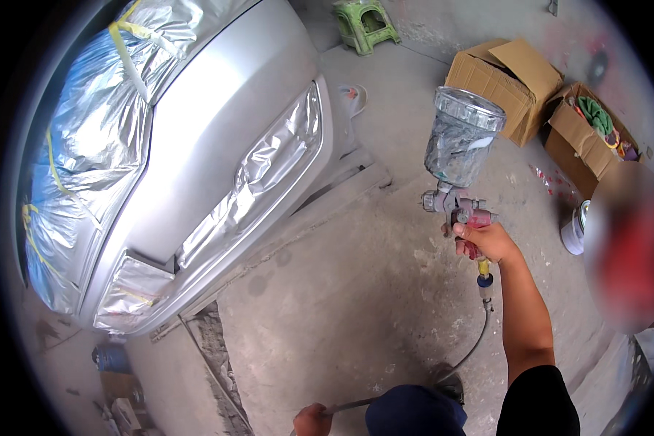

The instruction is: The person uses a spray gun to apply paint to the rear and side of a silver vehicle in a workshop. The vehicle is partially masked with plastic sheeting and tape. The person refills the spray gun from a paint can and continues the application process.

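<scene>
1. Nearest, below and right of the silver bumper (218, 123), the left hand (312, 420) is curled around a dark hose (352, 404), at the lower edge of the view.
2. Just right of that hand, also below the bumper, a rounded dark blue cloth thing (416, 411) hides part of the hose; a dark shoe (452, 385) shows beside it.
3. Farther up, well to the right of the bumper, the right hand (483, 243) grips the handle of a spray gun (461, 211). Its fingers wrap the reddish grip; whether the trigger is pressed, I cannot tell.
4. The spray gun is held upright, apart from the bumper, its nozzle facing that way. A paint-smeared cup (463, 142) with a metallic lid tops it, and the hose hangs from a coupling (485, 280) under the grip.
5. On the bumper itself, crinkled silver foil (261, 171) covers the long recess; foil and bluish film (87, 156) with yellow tape cover the part to its left.
6. Far right of the bumper stand a pale can (574, 231), a filled carton (574, 149) and a larger cardboard box (479, 73).
7. Farthest, beyond the bumper's upper right end, a green stool (356, 30) stands on the floor.
</scene>
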{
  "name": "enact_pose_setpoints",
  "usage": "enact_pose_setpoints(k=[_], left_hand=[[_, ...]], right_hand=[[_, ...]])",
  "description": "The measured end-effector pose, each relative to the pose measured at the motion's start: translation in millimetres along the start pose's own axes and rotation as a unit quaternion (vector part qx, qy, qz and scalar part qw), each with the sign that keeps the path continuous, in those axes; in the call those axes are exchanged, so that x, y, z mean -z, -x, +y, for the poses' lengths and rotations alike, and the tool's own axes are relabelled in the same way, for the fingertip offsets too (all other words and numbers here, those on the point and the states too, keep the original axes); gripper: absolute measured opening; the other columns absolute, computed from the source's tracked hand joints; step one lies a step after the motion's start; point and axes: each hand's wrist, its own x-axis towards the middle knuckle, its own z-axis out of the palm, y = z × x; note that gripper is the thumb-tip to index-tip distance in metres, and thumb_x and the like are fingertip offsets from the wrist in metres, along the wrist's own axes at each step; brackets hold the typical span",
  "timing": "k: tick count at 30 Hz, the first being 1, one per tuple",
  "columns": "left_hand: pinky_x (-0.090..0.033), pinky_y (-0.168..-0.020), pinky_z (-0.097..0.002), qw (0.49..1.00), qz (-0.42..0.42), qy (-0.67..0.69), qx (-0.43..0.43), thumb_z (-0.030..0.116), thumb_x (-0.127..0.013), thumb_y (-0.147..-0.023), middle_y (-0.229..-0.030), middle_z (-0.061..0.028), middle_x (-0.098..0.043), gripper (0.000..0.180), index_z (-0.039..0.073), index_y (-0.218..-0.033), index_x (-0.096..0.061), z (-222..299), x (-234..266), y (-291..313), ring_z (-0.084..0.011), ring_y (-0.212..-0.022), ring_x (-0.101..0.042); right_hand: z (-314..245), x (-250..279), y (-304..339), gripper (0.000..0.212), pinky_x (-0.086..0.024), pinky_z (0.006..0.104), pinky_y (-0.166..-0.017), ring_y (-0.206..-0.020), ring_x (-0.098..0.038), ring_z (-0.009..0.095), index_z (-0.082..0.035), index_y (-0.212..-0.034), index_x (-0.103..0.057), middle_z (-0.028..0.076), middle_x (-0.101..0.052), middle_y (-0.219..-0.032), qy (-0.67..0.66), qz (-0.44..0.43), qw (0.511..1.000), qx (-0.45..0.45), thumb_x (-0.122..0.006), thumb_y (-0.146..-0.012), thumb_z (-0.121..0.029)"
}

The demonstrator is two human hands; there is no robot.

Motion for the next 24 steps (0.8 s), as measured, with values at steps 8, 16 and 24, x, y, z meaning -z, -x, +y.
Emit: enact_pose_setpoints(k=[8, 16, 24], left_hand=[[-0.049, -0.067, -0.0435, 0.997, -0.068, -0.012, -0.033, 0.03, -0.07, -0.072, -0.073, -0.0128, -0.065, 0.02, 0.012, -0.08, -0.066, 50, -22, -20, -0.0327, -0.076, -0.063], [-0.05, -0.068, -0.0444, 0.997, -0.059, -0.016, 0.049, 0.028, -0.068, -0.073, -0.074, -0.0151, -0.065, 0.02, 0.01, -0.081, -0.067, 63, -9, -29, -0.035, -0.075, -0.063], [-0.049, -0.058, -0.0425, 0.996, 0.08, -0.024, 0.035, 0.033, -0.072, -0.075, -0.066, -0.0147, -0.062, 0.028, 0.007, -0.072, -0.064, -16, -2, -20, -0.0347, -0.064, -0.062]], right_hand=[[-22, 33, -63, 0.037, -0.037, 0.0218, -0.041, -0.047, -0.051, 0.007, -0.007, -0.08, -0.061, 0.001, -0.058, -0.061, 0.044, 0.069, 0.997, 0.004, -0.074, -0.077, -0.042], [-65, 36, -104, 0.035, -0.039, 0.0219, -0.042, -0.051, -0.053, 0.008, -0.006, -0.092, -0.053, 0.002, -0.056, -0.064, -0.004, 0.26, 0.957, 0.128, -0.071, -0.081, -0.034], [9, -57, -43, 0.028, -0.043, 0.0241, -0.046, -0.053, -0.054, 0.01, -0.004, -0.101, -0.056, 0.002, -0.058, -0.072, -0.028, 0.122, 0.989, 0.084, -0.069, -0.084, -0.022]])
